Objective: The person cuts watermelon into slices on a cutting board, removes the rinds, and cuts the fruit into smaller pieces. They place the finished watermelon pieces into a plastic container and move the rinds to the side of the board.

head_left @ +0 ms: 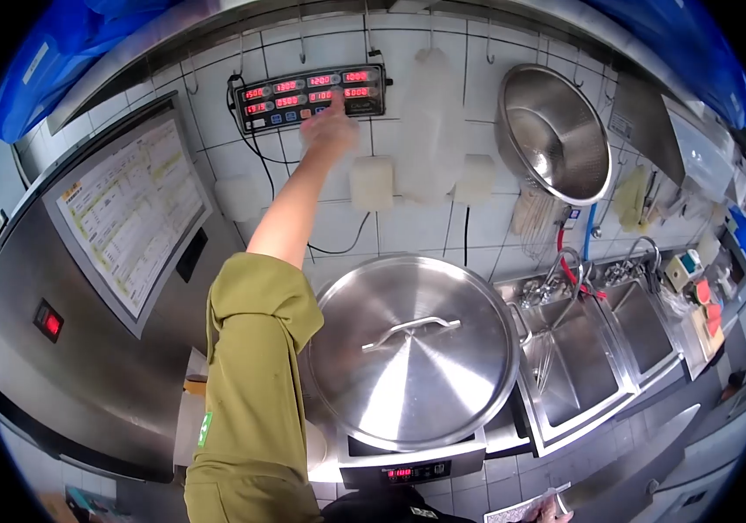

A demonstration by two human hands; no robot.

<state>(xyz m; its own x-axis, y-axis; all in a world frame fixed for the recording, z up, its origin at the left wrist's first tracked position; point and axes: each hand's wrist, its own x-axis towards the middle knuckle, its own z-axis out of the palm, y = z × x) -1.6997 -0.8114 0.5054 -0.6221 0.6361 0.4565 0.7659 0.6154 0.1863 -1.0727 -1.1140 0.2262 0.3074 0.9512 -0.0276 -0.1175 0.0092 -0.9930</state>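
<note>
In the head view, the timer (307, 97) is seen mounted on the tiled wall, above and behind the pot (519, 324). Its lower row is reached by a finger of the left hand (331, 132); whether the other fingers are curled or released cannot be told through the blur. The pot is covered by a steel lid (416, 375), so its contents are hidden, and it is set on a cooker (412, 472) with a lit display. A whisk (545, 364) is held in the nearer sink (572, 388). A bowl (556, 131) is hung on the wall. By the lower edge, another hand (552, 509) is partly shown; its owner and grip cannot be told.
</note>
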